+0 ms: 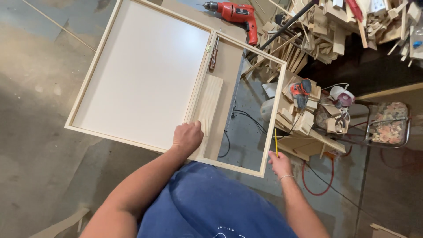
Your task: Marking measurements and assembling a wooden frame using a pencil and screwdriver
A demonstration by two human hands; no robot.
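Observation:
A shallow wooden box (88, 75) with a white panel lies flat in front of me, and a hinged open wooden frame (272, 114) is folded out to its right. My left hand (187, 136) is closed on the box's near right corner, next to a small wood piece (205, 126) resting on a pale board (210, 99). My right hand (279, 163) holds a thin yellow pencil (276, 142) upright beside the frame's near right corner. A screwdriver with a dark red handle (213, 56) lies inside the frame near the brass hinge (208, 47).
A red power drill (238, 14) lies on the worktop at the far side. Wood offcuts are piled at the upper right (335, 26), with a red and black power tool (300, 92) on stacked blocks. Cables cross the concrete floor (35, 132). A padded stool (390, 123) stands right.

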